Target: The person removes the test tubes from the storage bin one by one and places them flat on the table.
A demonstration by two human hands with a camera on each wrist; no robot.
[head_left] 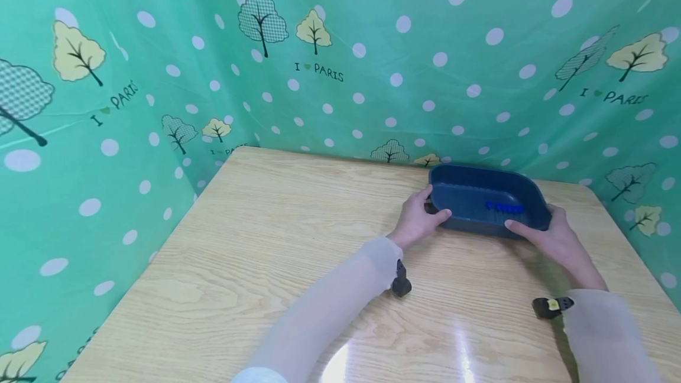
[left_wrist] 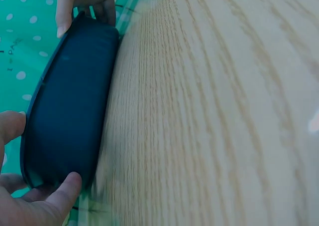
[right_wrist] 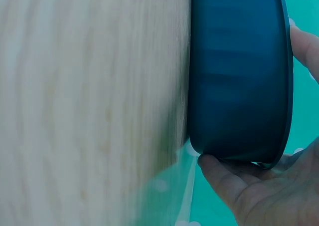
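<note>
A dark blue plastic basin (head_left: 463, 198) with rounded corners is at the far right of the table. Inside, toward its right end, lies a row of small bright blue pieces (head_left: 505, 208), too small to make out. My left hand (head_left: 417, 217) holds the basin's left end, thumb over the near rim and fingers around the side. Its right end is gripped by my right hand (head_left: 555, 238), the thumb likewise over the rim. In the left wrist view the outer wall of the basin (left_wrist: 70, 101) shows between both hands. The right wrist view has fingers (right_wrist: 219, 178) curled under the basin's end.
The wood-grain table (head_left: 255, 241) stretches to the left and front of the basin. A green dotted curtain (head_left: 340, 75) with printed trees hangs close behind the basin and along both sides. Small black wrist cameras (head_left: 401, 281) sit on the sleeves.
</note>
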